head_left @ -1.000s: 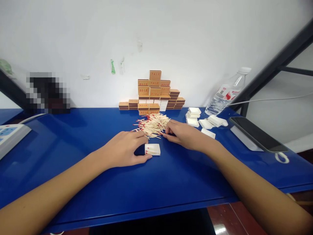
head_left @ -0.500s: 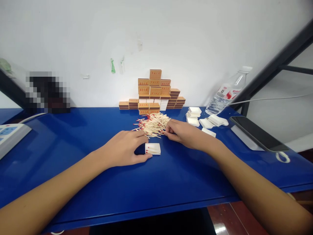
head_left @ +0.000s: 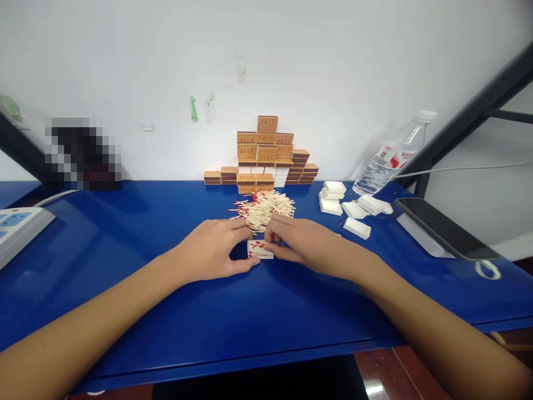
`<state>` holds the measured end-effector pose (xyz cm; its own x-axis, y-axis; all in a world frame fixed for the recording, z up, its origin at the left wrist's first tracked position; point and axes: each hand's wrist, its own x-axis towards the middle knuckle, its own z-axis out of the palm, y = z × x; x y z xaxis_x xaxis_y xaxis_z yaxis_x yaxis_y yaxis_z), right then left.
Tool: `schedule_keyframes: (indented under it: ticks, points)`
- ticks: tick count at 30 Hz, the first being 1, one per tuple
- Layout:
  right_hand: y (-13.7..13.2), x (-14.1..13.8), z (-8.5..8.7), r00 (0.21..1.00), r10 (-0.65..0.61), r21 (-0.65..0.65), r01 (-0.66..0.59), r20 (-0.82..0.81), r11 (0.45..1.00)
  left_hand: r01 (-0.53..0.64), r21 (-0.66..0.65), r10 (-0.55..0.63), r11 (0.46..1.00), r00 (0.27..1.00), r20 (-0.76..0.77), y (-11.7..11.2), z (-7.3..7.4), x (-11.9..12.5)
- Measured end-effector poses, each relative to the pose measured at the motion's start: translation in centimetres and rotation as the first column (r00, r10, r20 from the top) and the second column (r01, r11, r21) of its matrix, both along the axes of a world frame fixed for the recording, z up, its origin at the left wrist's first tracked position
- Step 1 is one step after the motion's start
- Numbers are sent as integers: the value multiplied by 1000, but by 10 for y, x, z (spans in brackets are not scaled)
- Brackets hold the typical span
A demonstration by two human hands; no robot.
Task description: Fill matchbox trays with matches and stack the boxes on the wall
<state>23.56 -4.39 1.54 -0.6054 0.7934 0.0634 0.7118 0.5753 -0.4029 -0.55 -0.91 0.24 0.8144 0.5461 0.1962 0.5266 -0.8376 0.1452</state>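
A small white matchbox tray [head_left: 252,256] lies on the blue table with red-tipped matches inside. My left hand [head_left: 212,250] steadies its left end, thumb at the near side and fingers at the far side. Over the tray's right part, my right hand [head_left: 297,239] pinches a few matches [head_left: 257,244], their red heads pointing left; my fingers partly hide them. Just behind both hands spreads a loose heap of matches [head_left: 262,208], most heads toward the left.
Orange matchboxes [head_left: 266,139] are stacked against the wall behind the heap. White trays [head_left: 357,228] lie at the right, near a leaning plastic bottle [head_left: 385,158] and a phone [head_left: 445,228]. A white device with blue panels [head_left: 20,228] sits at the left edge.
My right hand has moved from the heap's right edge leftward and nearer to me, bringing matches over the tray. My left hand stays at the tray.
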Motion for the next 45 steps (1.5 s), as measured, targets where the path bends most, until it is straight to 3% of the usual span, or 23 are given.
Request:
schedule_keyframes:
  ticks: [4, 9, 14, 31, 36, 40, 45]
  points:
    - [-2, -5, -3, 996, 10, 39, -14, 85, 999, 6, 10, -6, 1000, 1000, 2, 0, -1, 1]
    - [0, 11, 4, 999, 7, 76, -9, 35, 997, -5, -1, 5, 1000, 1000, -7, 0, -2, 0]
    - [-1, 21, 12, 999, -12, 0, 12, 46, 1000, 3, 11, -3, 1000, 1000, -19, 0, -2, 0]
    - [-1, 5, -2, 999, 43, 1, -43, 23, 999, 19, 44, -19, 999, 1000, -5, -1, -3, -1]
    - [-1, -4, -7, 997, 21, 50, -18, -71, 999, 43, 44, -43, 998, 999, 8, -1, -6, -1]
    - [-2, -11, -9, 987, 56, -8, -58, -151, 998, 85, 46, -87, 995, 996, 36, -1, -8, 0]
    - [-5, -8, -7, 992, 44, 17, -42, -119, 999, 68, 63, -69, 996, 998, 6, 0, -8, 0]
